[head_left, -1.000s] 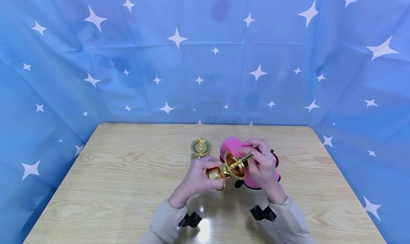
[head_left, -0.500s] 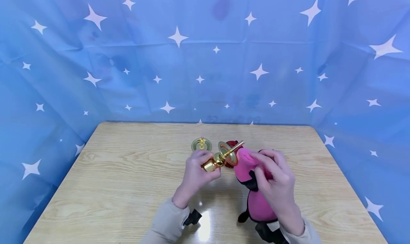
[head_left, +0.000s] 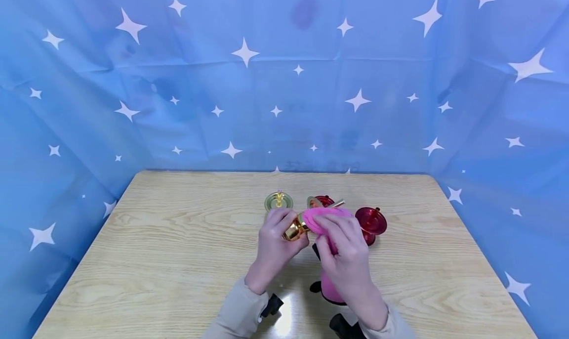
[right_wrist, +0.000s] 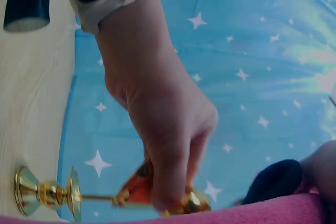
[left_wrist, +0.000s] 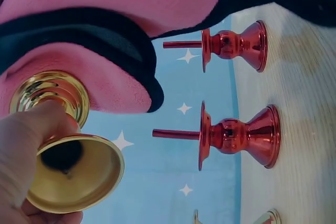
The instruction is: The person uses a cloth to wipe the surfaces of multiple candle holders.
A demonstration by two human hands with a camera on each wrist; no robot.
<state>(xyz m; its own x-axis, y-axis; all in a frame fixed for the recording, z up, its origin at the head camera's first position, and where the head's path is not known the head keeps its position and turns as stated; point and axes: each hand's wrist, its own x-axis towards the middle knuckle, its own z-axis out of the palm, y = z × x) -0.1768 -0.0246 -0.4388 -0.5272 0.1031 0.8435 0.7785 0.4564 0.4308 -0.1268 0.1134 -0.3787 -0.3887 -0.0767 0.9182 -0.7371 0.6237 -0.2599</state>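
Observation:
My left hand (head_left: 275, 240) grips a shiny gold candlestick (head_left: 293, 231) by its flared base, holding it tilted above the table. Its hollow underside shows in the left wrist view. My right hand (head_left: 348, 257) pinches a plush pink cloth (head_left: 316, 215) with black trim, pressed around the candlestick's middle. Part of the cloth hangs below the right hand. The cloth hides much of the stem; a dish edge and the thin spike stick out beyond it. In the right wrist view the right hand is mostly out of sight.
Behind the left hand stands another gold candlestick (head_left: 278, 200). Two red candlesticks stand further right, one partly hidden (head_left: 324, 200) and one beside the right hand (head_left: 371, 220). A blue starry curtain (head_left: 284, 82) surrounds the wooden table (head_left: 178, 260).
The right hand came toward me with the cloth, away from the candlestick, then went back left and put the cloth around it. The left hand kept its grip throughout.

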